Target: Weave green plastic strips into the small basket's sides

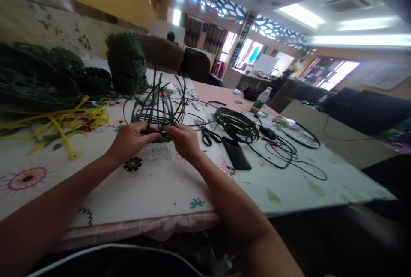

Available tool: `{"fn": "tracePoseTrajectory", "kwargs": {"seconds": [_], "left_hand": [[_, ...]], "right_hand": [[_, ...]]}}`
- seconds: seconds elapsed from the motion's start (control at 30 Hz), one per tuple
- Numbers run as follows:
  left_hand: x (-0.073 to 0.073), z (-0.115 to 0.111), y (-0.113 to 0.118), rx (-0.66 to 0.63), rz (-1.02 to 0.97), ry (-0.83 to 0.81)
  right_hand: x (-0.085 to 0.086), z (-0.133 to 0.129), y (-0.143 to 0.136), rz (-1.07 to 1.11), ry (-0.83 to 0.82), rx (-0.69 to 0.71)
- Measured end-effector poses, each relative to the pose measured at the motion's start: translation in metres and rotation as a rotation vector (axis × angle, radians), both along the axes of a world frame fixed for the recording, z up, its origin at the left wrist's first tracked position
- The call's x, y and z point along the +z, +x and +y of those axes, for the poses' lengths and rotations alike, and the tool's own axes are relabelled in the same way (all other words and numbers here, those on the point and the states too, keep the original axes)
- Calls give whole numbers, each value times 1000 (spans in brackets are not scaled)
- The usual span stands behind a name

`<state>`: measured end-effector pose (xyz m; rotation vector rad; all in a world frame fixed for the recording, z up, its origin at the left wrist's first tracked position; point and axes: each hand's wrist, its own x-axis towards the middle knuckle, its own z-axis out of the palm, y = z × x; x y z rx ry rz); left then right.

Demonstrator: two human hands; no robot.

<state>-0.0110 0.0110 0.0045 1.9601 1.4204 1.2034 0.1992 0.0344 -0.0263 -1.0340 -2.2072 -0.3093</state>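
Observation:
A partly woven basket of dark green flat strips rests on the patterned tablecloth in front of me, its loose strip ends standing up and fanning out. My left hand grips its near left edge, thumb pointing inward. On the near right edge, my right hand pinches the strips with its fingers closed. The exact strips between the fingertips are hidden by the hands. Just right of my right hand lie black-handled scissors, and beyond them is a coil of green strip.
A black phone lies right of the scissors. Yellow strips spread at left, before dark green woven baskets. A plastic bottle, a dark computer mouse and looped black cord are farther right. A person sits in the background.

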Motion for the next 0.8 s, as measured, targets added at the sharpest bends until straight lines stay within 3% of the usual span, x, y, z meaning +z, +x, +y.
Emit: {"fn": "tracePoseTrajectory", "kwargs": {"seconds": [0.13, 0.27, 0.33, 0.53, 0.67, 0.8], "left_hand": [[-11, 4, 3, -20, -133, -137], [-16, 6, 3, 40, -163, -77], [-17, 6, 4, 63, -183, -54], [-16, 6, 4, 59, -322, -116], [-13, 4, 5, 40, -400, -167], [-12, 4, 5, 11, -412, -197]], "right_hand": [[1, 1, 0, 89, 29, 65], [10, -3, 6, 369, 191, 0], [14, -5, 9, 500, 179, -7], [5, -6, 0, 621, -295, 235], [-4, -2, -9, 879, -450, 296], [-4, 1, -11, 979, -601, 347]]}}
